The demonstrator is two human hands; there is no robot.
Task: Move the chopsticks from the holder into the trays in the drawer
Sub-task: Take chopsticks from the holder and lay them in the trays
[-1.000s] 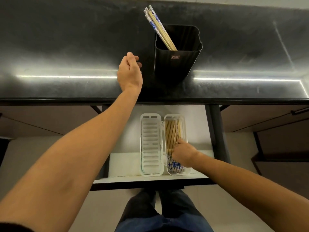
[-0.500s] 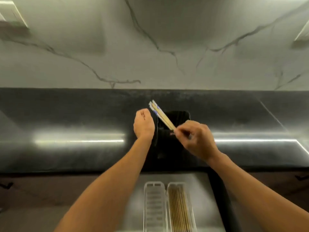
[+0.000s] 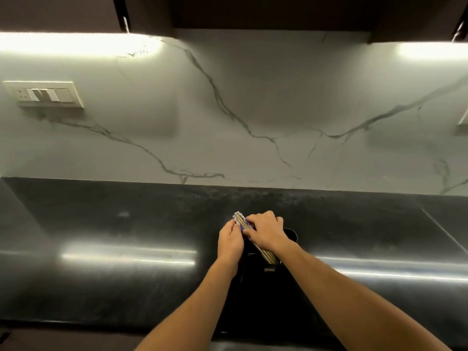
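Right hand (image 3: 266,230): fingers curled over the top of the chopsticks (image 3: 240,219), thumb tucked beneath. It is clamped on the bundle at about mid-length.

Left hand (image 3: 229,241): fingertips lie against the left side of the same bundle, just below its upper ends. Whether it pinches or only steadies cannot be told from this view.

Chopsticks: gathered as one tight bundle with the patterned blue-and-white ends uppermost. The long axis runs on a slant, from lower right inside the holder (image 3: 269,276) up and away to the left. The plain lower ends are within the holder's mouth, behind its near wall. The bundle is not yet clear of the holder.

Holder: dark and upright, standing on the black counter (image 3: 106,236), directly between the two forearms and below both hands.

Finding: the right hand has the firmer hold and sits nearer the holder's mouth. In my judgement, extraction calls for a pull along the bundle's own slant, up and to the left, until the lower ends pass the rim. A sideways drag risks tipping the holder.

Drawer and trays: not visible in this view.

Surroundings: a veined grey backsplash (image 3: 253,110) and a switch plate (image 3: 43,94) at upper left.
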